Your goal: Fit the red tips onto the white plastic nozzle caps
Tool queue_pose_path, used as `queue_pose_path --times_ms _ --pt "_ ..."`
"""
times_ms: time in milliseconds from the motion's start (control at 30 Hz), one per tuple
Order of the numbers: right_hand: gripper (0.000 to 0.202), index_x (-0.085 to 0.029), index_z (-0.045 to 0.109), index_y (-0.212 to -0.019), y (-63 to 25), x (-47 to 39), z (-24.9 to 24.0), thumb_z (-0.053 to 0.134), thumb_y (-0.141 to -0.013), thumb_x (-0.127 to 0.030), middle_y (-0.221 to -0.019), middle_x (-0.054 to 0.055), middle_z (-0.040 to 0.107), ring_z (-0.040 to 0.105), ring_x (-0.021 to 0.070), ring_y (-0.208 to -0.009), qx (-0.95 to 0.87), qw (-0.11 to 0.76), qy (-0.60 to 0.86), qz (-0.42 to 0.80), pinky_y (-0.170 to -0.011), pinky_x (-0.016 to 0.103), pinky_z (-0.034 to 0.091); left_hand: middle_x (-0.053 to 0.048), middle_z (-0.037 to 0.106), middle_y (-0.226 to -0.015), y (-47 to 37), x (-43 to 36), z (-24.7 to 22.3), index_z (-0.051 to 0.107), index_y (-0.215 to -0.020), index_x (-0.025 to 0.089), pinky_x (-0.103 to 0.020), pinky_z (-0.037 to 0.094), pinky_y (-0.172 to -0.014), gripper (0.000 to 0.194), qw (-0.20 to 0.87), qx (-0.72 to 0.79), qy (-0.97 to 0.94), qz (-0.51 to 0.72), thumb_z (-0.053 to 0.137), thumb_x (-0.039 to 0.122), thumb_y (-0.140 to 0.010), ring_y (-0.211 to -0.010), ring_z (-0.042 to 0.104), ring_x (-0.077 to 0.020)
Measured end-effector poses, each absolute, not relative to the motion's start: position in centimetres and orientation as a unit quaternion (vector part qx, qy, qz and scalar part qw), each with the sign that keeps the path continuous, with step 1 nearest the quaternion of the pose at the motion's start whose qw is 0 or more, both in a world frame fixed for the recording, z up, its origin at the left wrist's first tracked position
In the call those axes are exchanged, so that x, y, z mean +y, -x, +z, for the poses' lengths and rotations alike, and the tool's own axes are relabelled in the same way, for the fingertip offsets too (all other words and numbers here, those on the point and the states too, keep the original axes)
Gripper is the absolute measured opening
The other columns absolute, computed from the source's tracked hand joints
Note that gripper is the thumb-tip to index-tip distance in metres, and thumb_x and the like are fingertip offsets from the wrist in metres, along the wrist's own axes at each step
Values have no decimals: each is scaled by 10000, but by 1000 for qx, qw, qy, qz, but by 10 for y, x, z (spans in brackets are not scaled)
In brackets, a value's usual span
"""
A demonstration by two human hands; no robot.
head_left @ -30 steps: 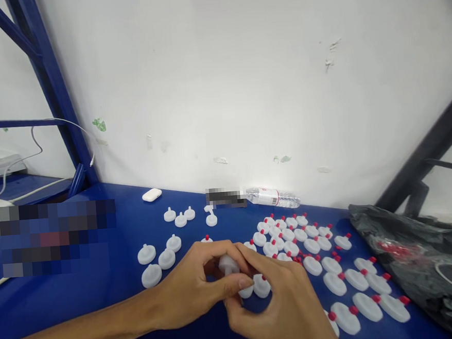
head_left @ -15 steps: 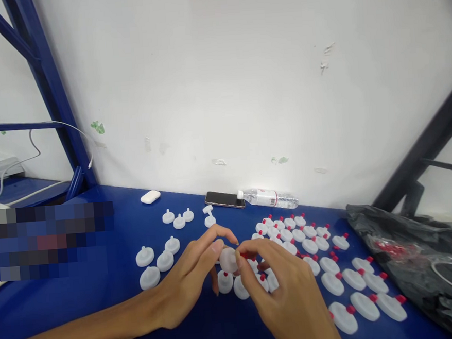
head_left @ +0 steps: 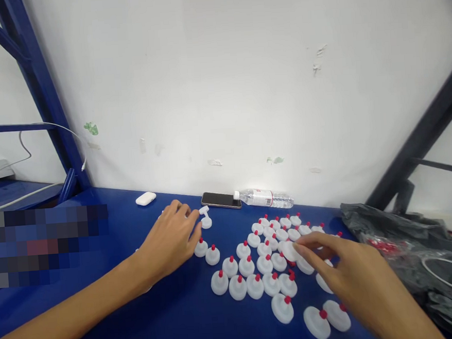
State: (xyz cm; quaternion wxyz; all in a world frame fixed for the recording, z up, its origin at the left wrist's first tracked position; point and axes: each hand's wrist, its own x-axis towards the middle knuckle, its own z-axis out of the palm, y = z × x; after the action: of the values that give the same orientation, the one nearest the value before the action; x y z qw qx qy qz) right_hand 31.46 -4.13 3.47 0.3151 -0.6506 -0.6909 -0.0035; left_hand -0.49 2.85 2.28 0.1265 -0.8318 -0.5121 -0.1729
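A white round plastic nozzle cap (head_left: 288,251) is pinched between the thumb and fingers of my right hand (head_left: 345,269), over the right part of a group of similar caps. Those caps are translucent white discs with red tips, such as the red-tipped cap (head_left: 238,287) near the front. My left hand (head_left: 172,238) is over the left group of plain caps and hides most of them. Its fingers are bent and apart from the thumb, and no held thing shows. Just right of its fingers stands a small white T-topped piece (head_left: 206,220).
Against the wall lie a white case (head_left: 146,198), a dark phone (head_left: 220,200) and a clear water bottle (head_left: 264,198). A black plastic bag (head_left: 445,257) with red bits covers the right end of the blue table (head_left: 152,329).
My hands have parted from a cap they both held in the middle. The left moved left over the plain caps; the right carried a cap right, over the red-tipped ones.
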Motion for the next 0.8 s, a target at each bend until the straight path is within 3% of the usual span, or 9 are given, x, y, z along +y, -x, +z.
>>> queue_pose_path --times_ms 200,400,600,700,800 --pt "199 -366 830 -790 -344 -48 22 650 -862 -411 -654 14 777 723 274 -571 -692 170 701 26 -538 334 476 -215 730 -924 13 27 16 725 -1068 83 -469 509 -800 317 174 -589 786 -68 450 231 -1012 -895 683 -377" --pt "194 -333 809 -710 -339 -43 20 664 -833 -296 -754 5 809 746 255 -623 -705 119 695 76 -550 306 442 -165 751 -896 12 25 8 708 -1067 113 -393 503 -683 257 139 -583 800 -30 461 159 -1010 -775 729 -340" --pt "212 -346 828 -793 -336 -38 23 646 -894 -384 -774 10 814 747 251 -640 -695 127 702 87 -528 300 426 -109 715 -907 7 22 3 697 -993 173 -348 494 -701 280 105 -542 832 -49 420 147 -1032 -813 703 -273" --pt "259 -334 838 -879 -332 -30 18 587 -941 -313 -848 19 827 765 266 -741 -713 143 684 61 -615 323 479 -134 704 -913 6 20 2 701 -980 157 -397 507 -772 298 102 -531 839 -56 407 144 -1027 -879 674 -299" --pt "235 -308 846 -905 -327 -19 8 630 -894 -216 -939 33 838 775 288 -865 -734 111 666 78 -713 336 509 -154 699 -936 6 16 2 710 -1002 145 -453 517 -824 299 99 -528 842 -48 412 141 -1014 -923 662 -327"
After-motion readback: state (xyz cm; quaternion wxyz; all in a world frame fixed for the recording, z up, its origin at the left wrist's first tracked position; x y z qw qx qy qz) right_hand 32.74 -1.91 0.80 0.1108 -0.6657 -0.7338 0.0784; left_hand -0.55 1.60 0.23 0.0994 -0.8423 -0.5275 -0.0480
